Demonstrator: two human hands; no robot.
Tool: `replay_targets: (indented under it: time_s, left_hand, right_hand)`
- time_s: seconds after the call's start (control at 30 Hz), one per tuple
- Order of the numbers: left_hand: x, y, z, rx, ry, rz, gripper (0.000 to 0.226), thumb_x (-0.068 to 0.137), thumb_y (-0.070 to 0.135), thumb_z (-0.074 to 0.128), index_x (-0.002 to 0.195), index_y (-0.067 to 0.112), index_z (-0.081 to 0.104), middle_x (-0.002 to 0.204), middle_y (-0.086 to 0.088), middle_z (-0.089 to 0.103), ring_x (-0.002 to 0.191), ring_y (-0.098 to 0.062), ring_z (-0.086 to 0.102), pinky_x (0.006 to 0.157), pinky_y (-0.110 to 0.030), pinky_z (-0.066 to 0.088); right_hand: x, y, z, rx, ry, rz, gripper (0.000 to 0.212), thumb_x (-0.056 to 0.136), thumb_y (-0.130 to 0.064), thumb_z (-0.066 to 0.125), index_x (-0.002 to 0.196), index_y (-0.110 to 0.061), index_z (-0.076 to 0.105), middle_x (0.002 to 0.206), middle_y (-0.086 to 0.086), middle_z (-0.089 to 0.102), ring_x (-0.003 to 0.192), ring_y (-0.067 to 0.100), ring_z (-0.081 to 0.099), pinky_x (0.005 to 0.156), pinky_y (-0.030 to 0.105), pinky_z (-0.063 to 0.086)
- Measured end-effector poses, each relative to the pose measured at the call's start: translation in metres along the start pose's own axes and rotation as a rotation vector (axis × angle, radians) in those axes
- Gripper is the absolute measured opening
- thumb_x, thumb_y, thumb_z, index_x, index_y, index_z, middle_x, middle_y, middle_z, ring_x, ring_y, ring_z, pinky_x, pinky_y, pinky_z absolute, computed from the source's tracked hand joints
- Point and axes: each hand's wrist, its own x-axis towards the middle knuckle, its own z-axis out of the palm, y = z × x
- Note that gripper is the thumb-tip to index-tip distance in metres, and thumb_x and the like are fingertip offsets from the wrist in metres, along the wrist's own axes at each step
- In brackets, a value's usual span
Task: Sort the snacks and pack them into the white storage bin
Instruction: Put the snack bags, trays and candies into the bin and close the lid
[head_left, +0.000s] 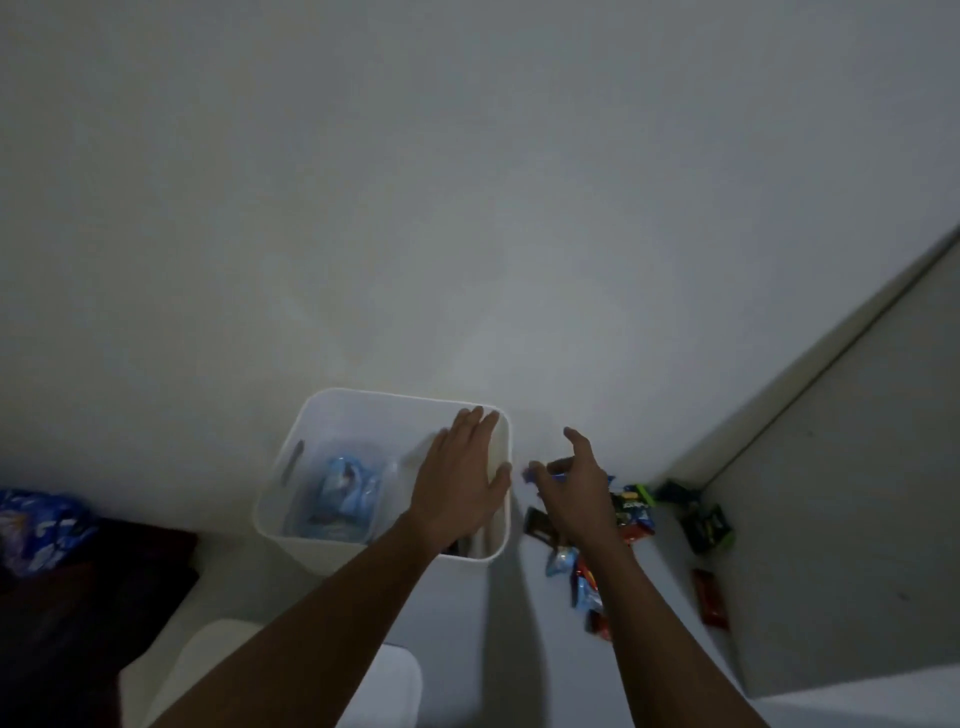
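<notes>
The white storage bin (317, 415) stands on the pale floor with light blue snack packets (340, 488) inside on its left. My left hand (460, 480) hovers flat over the bin's right side with its fingers straight, holding nothing. Just right of the bin, my right hand (574, 493) pinches a small blue snack packet (530, 474) between thumb and curled fingers; most of the packet is hidden. Below and around that hand lie loose snacks: a dark bar (537, 525), a blue and red heap (584, 587) and a red-blue bag (636, 514).
Green-black packets (709, 527) and a red bar (710, 597) lie against the grey wall panel (831, 519) at the right. A blue patterned bag (36, 525) rests on a dark surface (78, 597) at the left. A white rounded object (218, 654) sits at the bottom.
</notes>
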Motion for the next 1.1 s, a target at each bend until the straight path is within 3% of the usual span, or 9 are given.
replay_targets:
  time_s: [0.2, 0.3, 0.4, 0.47, 0.6, 0.67, 0.8, 0.9, 1.1]
  left_hand:
    - [-0.008, 0.059, 0.078, 0.020, -0.162, 0.087, 0.071, 0.091, 0.048, 0.052, 0.151, 0.019, 0.028, 0.158, -0.002, 0.029, 0.149, -0.020, 0.020, 0.119, -0.039, 0.024]
    - [-0.016, 0.064, 0.118, 0.038, -0.311, 0.058, 0.092, 0.078, 0.059, 0.064, 0.151, 0.020, 0.026, 0.156, -0.003, 0.032, 0.145, -0.024, 0.027, 0.116, -0.041, 0.028]
    - [-0.020, 0.064, 0.149, 0.180, -0.483, 0.075, 0.123, 0.064, 0.066, 0.075, 0.156, 0.020, 0.008, 0.162, -0.005, 0.013, 0.149, -0.030, 0.012, 0.119, -0.046, 0.013]
    - [-0.017, 0.061, 0.168, 0.333, -0.537, 0.066, 0.135, 0.059, 0.062, 0.080, 0.155, 0.023, -0.006, 0.164, -0.007, 0.000, 0.149, -0.036, 0.002, 0.117, -0.055, 0.011]
    - [0.003, 0.046, 0.199, 0.417, -0.614, -0.019, 0.148, 0.055, 0.056, 0.086, 0.147, 0.032, -0.028, 0.161, -0.009, -0.023, 0.146, -0.043, -0.017, 0.111, -0.070, 0.001]
    - [0.018, 0.040, 0.209, 0.460, -0.617, 0.016, 0.154, 0.051, 0.061, 0.086, 0.143, 0.032, -0.034, 0.160, -0.010, -0.025, 0.145, -0.043, -0.019, 0.107, -0.075, -0.004]
    - [0.045, 0.035, 0.230, 0.503, -0.706, 0.083, 0.159, 0.046, 0.057, 0.089, 0.144, 0.033, -0.033, 0.157, -0.008, -0.032, 0.143, -0.044, -0.023, 0.105, -0.079, -0.002]
    - [0.058, 0.033, 0.241, 0.452, -0.799, 0.083, 0.155, 0.046, 0.050, 0.092, 0.147, 0.040, -0.024, 0.158, -0.004, -0.033, 0.145, -0.048, -0.012, 0.104, -0.078, 0.012]
    - [0.055, 0.015, 0.248, 0.409, -0.695, 0.176, 0.114, 0.069, 0.062, 0.074, 0.151, 0.047, -0.003, 0.163, -0.002, -0.015, 0.142, -0.045, 0.015, 0.103, -0.062, 0.036]
  right_hand:
    - [-0.013, 0.090, -0.063, -0.074, -0.025, 0.058, 0.056, 0.089, -0.024, 0.069, 0.139, -0.012, 0.047, 0.122, 0.007, 0.064, 0.112, 0.027, 0.061, 0.083, 0.027, 0.044]
    - [-0.019, 0.145, -0.075, -0.134, -0.059, 0.089, 0.050, 0.081, -0.043, 0.066, 0.127, -0.028, 0.053, 0.120, 0.004, 0.065, 0.114, 0.028, 0.061, 0.091, 0.038, 0.051]
    - [-0.029, 0.192, -0.079, -0.299, -0.109, 0.126, 0.099, 0.066, -0.084, 0.056, 0.146, -0.028, 0.036, 0.142, 0.007, 0.048, 0.135, 0.032, 0.042, 0.106, 0.050, 0.040]
    - [-0.041, 0.204, -0.079, -0.435, -0.232, 0.143, 0.135, 0.049, -0.102, 0.044, 0.157, -0.030, 0.007, 0.162, 0.002, 0.014, 0.150, 0.032, 0.012, 0.115, 0.060, 0.019]
    - [-0.042, 0.232, -0.059, -0.479, -0.357, 0.057, 0.135, 0.053, -0.095, 0.054, 0.147, -0.043, -0.029, 0.157, -0.010, -0.033, 0.148, 0.023, -0.024, 0.119, 0.060, -0.003]
    - [-0.034, 0.242, -0.048, -0.520, -0.389, -0.005, 0.129, 0.060, -0.088, 0.056, 0.143, -0.044, -0.032, 0.158, -0.004, -0.032, 0.148, 0.024, -0.025, 0.120, 0.058, -0.005]
    - [-0.014, 0.266, -0.034, -0.624, -0.317, -0.171, 0.123, 0.065, -0.088, 0.052, 0.155, -0.033, -0.012, 0.164, 0.012, 0.006, 0.150, 0.033, -0.002, 0.114, 0.066, 0.016]
    - [0.007, 0.278, -0.035, -0.648, -0.339, -0.223, 0.124, 0.062, -0.097, 0.045, 0.156, -0.034, -0.005, 0.165, 0.015, 0.002, 0.151, 0.041, -0.002, 0.113, 0.067, 0.007]
    - [0.042, 0.271, -0.026, -0.666, -0.369, -0.334, 0.111, 0.065, -0.095, 0.042, 0.156, -0.042, 0.006, 0.164, 0.017, 0.014, 0.148, 0.045, 0.016, 0.113, 0.068, 0.016]
